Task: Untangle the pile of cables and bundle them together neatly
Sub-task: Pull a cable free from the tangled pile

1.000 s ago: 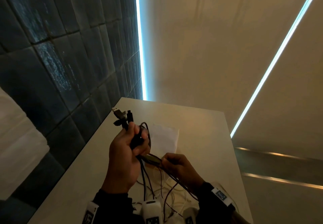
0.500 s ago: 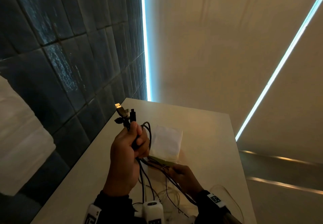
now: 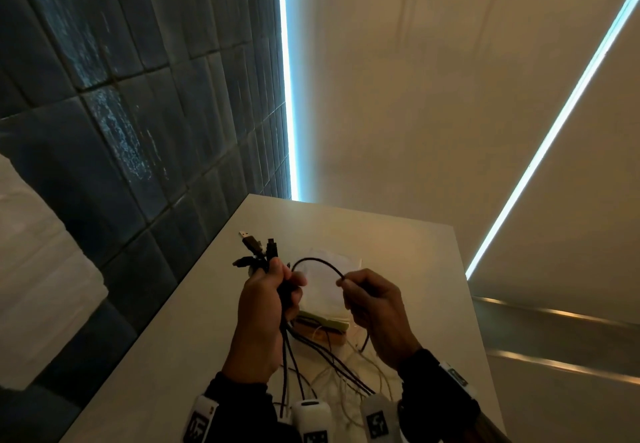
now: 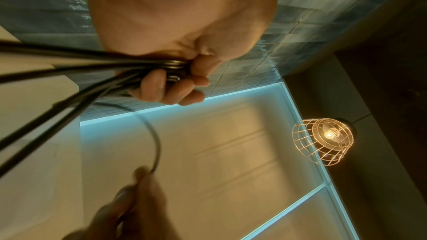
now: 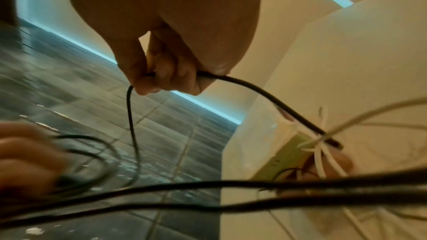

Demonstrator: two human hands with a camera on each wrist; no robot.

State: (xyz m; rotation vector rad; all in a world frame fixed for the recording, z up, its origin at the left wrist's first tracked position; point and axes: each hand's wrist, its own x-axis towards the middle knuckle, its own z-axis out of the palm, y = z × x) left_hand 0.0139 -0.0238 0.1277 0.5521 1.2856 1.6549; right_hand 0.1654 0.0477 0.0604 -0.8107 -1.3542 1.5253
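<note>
My left hand (image 3: 268,299) is raised over the table and grips a bunch of black cables (image 3: 287,349); their plug ends (image 3: 256,250) stick up above the fist. The left wrist view shows the fingers (image 4: 161,87) curled round the strands (image 4: 69,59). My right hand (image 3: 372,304) pinches one black cable (image 3: 317,262) that arches across to the left fist; in the right wrist view the same black cable (image 5: 265,91) runs through my curled fingers (image 5: 161,72). Thin white cables (image 3: 349,383) lie loose on the table beneath both hands.
The pale table (image 3: 415,252) butts against a dark tiled wall (image 3: 121,131) on the left. A white packet on a green and brown block (image 3: 323,321) lies under the hands. A wire-cage lamp (image 4: 323,140) hangs overhead. The table's right edge drops off to the floor.
My right hand rose from low near the table to level with the left fist, drawing one black cable up into an arch. The left hand kept its grip on the bunch.
</note>
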